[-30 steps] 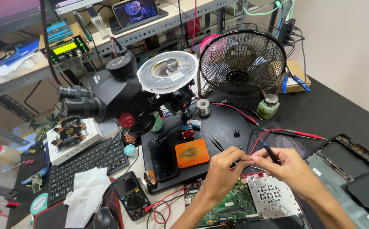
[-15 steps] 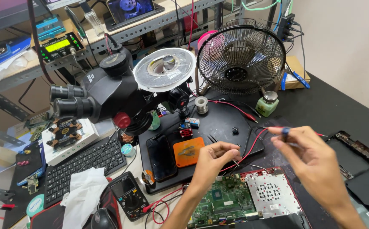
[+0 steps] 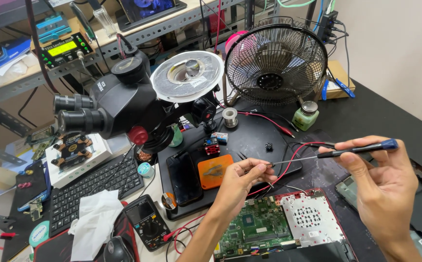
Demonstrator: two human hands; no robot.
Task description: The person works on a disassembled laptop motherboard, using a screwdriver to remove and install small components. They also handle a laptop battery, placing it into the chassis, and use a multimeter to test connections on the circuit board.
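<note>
Right hand [image 3: 383, 187] is pinching a screwdriver [image 3: 334, 153] by its black, blue-capped handle, thumb and fingers closed around it. The long axis is lying nearly level, thin shaft pointing left. Left hand [image 3: 242, 182] is closing its fingertips on the tip. Both are hovering above the circuit board [image 3: 259, 228], with open black mat [image 3: 264, 133] behind.

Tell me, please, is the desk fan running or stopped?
Stopped, it seems: the fan's blades show sharp, unblurred behind the grille.
</note>
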